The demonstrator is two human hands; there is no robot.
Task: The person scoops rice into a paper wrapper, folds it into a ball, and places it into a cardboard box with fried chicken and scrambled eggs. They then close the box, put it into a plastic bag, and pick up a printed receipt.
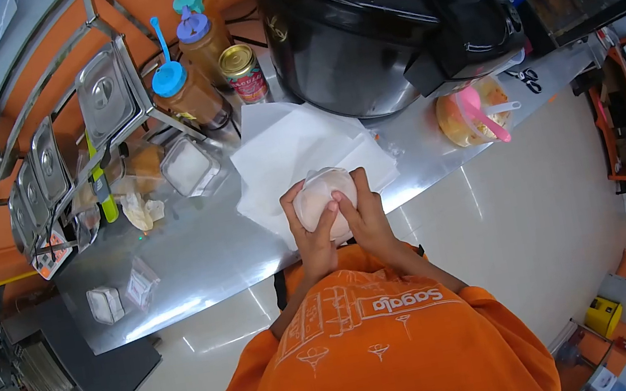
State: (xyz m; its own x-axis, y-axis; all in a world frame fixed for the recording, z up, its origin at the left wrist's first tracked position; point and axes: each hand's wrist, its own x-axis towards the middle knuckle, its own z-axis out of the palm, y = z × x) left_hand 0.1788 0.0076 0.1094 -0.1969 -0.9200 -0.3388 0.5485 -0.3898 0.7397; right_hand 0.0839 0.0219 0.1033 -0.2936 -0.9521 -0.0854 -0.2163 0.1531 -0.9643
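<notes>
A round, whitish plastic container (321, 194) is held between both hands, just in front of my body at the counter's near edge. Its contents look pale and pinkish through the wall, but I cannot make them out. My left hand (311, 233) wraps the container's left side, with its thumb on the near face. On the opposite side, my right hand (366, 218) grips it in the same way, and the two thumbs nearly meet. Behind it, white paper sheets (280, 143) lie loosely stacked on the metal counter (202, 270).
A large black cooker (355, 49) stands behind the papers. To its left are a blue-capped sauce bottle (186, 93) and a tin can (243, 74). A tub with a pink spoon (472, 113) sits right; a clear box (190, 166) and small boxes (105, 304) sit left.
</notes>
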